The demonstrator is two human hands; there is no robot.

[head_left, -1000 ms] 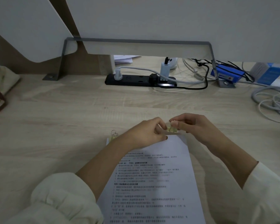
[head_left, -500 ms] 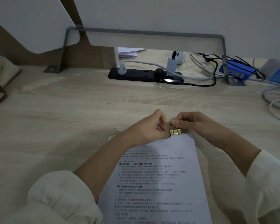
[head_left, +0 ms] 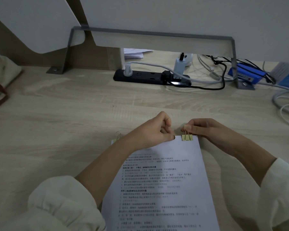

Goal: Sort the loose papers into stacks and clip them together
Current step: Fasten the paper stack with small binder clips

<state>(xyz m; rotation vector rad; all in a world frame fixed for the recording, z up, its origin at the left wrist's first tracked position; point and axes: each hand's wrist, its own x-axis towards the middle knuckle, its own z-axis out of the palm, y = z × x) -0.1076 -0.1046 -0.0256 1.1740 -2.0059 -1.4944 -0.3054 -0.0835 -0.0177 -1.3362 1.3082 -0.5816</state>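
Careful: your right hand (head_left: 205,129) pinches the wire handle of the yellow binder clip (head_left: 187,137) on the paper stack's (head_left: 165,180) far edge while your left hand (head_left: 154,130) presses beside it, so tugging could skew the sheets.
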